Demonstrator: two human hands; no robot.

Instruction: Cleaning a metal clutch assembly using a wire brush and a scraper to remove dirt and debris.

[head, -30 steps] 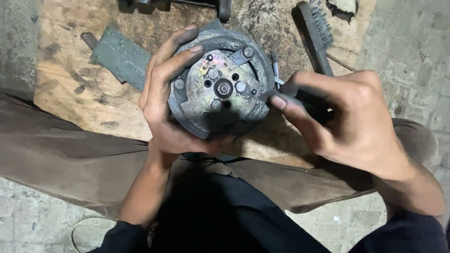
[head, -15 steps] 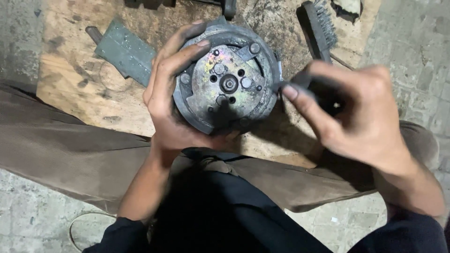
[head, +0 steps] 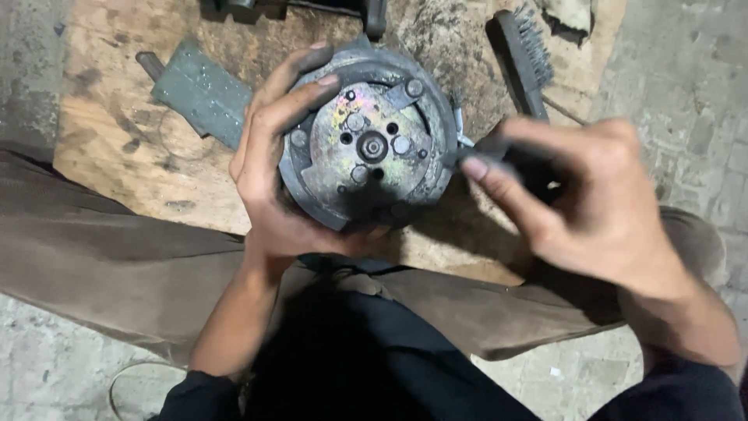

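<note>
The left hand wraps the disc from nine o'clock, face up over the board. The right hand, blurred, seems to pinch a dark tool at its three o'clock rim.

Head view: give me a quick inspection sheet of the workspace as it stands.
Surface: stained wooden board, worn and grimy.
Job's things: round metal clutch disc, face up, rusty and discoloured; dark tool at its right rim, blurred.
Clutter: wire brush; flat grey metal piece; dark parts at the top edge.
Grippers: left hand grips the disc's left side; right hand holds the tool.
Cables: nothing seen.
Surroundings: concrete floor; brown trouser legs.
</note>
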